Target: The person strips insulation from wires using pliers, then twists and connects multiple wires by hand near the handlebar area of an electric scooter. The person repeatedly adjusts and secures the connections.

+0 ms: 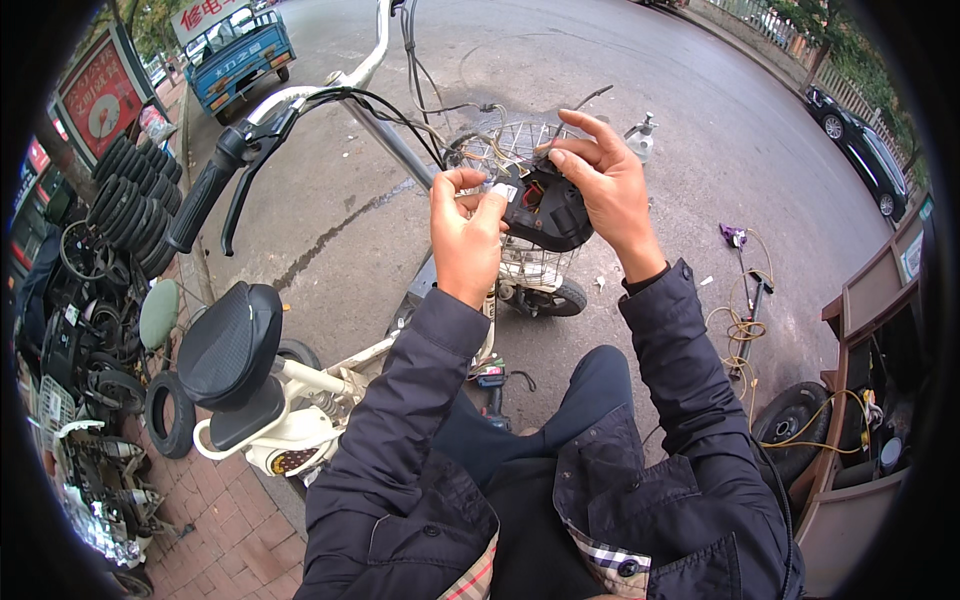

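My right hand (607,180) grips a black plastic housing (548,212) from above and behind, held up in front of a white electric bike (330,380). My left hand (466,228) pinches a small white connector (504,191) at the housing's left edge. Thin wires (470,140) run from the housing toward the bike's handlebar stem. Behind my hands sits the bike's wire front basket (530,262).
The bike's black saddle (228,345), left grip and brake lever (215,190) are at left. Stacked tyres (135,195) and parts line the brick pavement. A purple tool and coiled cables (742,300) lie on the asphalt at right, beside a tyre (790,415) and a brown cart (870,400).
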